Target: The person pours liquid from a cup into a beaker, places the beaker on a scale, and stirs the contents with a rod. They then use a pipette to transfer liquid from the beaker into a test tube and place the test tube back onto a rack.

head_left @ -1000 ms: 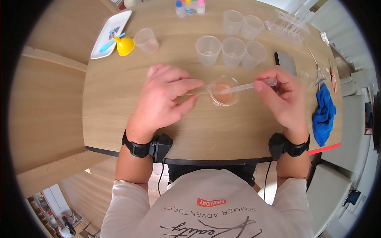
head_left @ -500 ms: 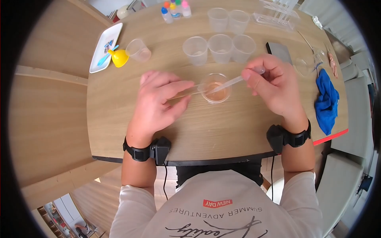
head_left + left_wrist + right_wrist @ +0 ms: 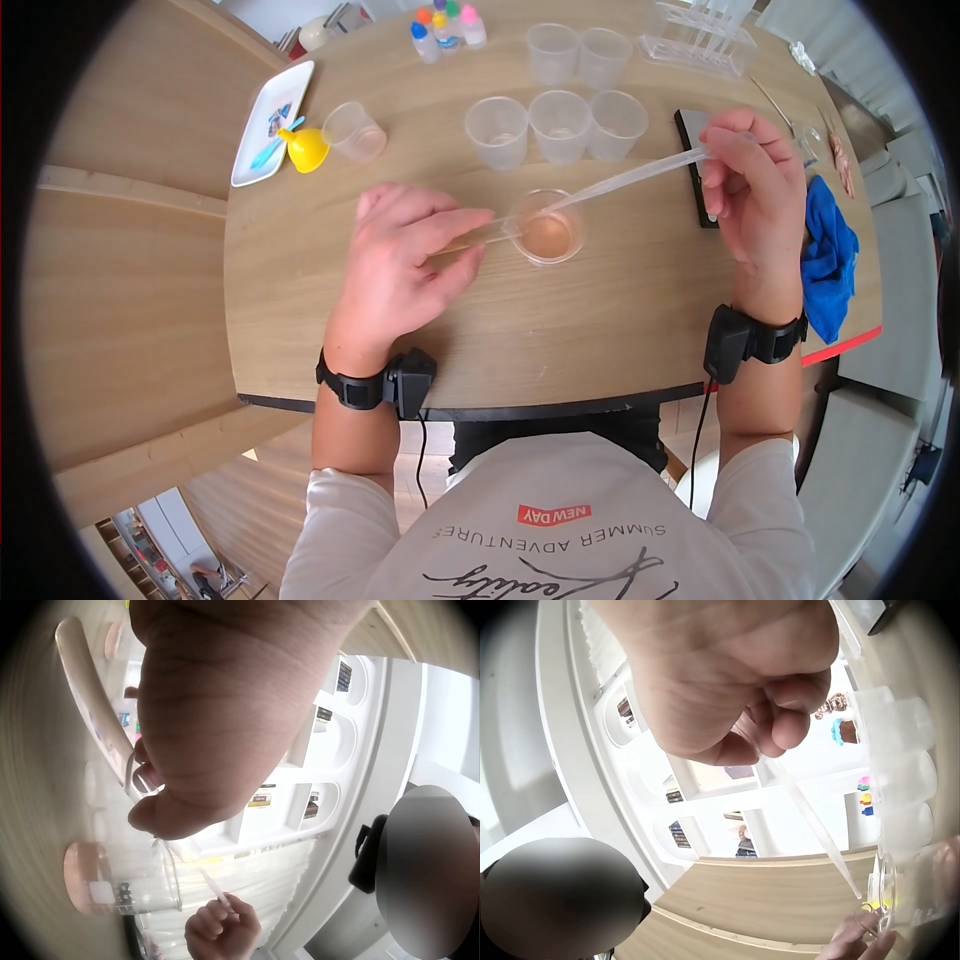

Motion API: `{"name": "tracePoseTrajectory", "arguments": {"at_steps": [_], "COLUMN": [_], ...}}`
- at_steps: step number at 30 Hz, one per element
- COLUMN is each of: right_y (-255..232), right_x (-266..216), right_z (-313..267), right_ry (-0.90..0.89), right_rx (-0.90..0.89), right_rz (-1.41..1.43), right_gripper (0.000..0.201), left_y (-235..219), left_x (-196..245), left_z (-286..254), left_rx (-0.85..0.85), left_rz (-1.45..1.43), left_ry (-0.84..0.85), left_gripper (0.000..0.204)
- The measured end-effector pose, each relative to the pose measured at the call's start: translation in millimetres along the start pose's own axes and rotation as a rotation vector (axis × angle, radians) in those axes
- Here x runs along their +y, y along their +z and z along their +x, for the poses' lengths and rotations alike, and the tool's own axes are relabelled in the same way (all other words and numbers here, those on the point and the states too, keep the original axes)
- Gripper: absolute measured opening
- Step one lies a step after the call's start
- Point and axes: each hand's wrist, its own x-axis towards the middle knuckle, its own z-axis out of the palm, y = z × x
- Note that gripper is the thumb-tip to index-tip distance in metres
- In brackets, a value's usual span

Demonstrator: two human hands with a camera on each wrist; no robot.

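A clear beaker (image 3: 548,242) with pinkish liquid in its bottom stands on the table between my hands. The left wrist view shows a white label patch and dark markings on the beaker (image 3: 112,889). My right hand (image 3: 752,190) pinches a translucent plastic pipette (image 3: 630,180) by its upper end; the pipette slants down left, its tip over the beaker's rim. My left hand (image 3: 405,265) pinches a clear, tube-like piece (image 3: 508,229) between thumb and forefinger, its end reaching over the beaker's left rim. In the right wrist view the pipette tip is close to the left fingertips.
Several translucent cups (image 3: 560,128) stand behind the beaker. A white tray (image 3: 250,160), a yellow funnel (image 3: 307,150) and another cup (image 3: 355,132) are at left. Small bottles (image 3: 445,38) and a tube rack (image 3: 695,50) stand at the back; a flat grey-black device (image 3: 692,125) and blue cloth (image 3: 828,260) lie right.
My right hand has moved right and away from my body, drawing the pipette's tip up over the beaker's rim. My left hand keeps its pinch over the beaker's left side.
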Motion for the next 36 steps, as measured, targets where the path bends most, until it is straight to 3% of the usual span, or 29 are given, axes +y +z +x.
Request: {"name": "tracePoseTrajectory", "arguments": {"at_steps": [20,25,28,36], "right_y": [3,27,36,38], "right_x": [0,2,9,10], "right_z": [-8,-24,-26,-25], "right_ry": [-0.053,-0.168,-0.259,-0.194], "right_rx": [-0.077,-0.182,-0.262,-0.271], "right_rz": [-0.045,-0.413,-0.446,-0.532], "right_gripper": [0.005,0.005,0.003,0.004], "left_y": [0,-2,-2,-2], "left_x": [-1,0,0,2], "left_z": [-2,-2,-2,-2], "left_rx": [-0.024,-0.040,-0.037,-0.046], "left_rz": [0.001,0.009,0.011,0.011], "left_ry": [-0.002,-0.018,-0.013,-0.024], "left_gripper": [0.031,0.032,0.031,0.031]}}
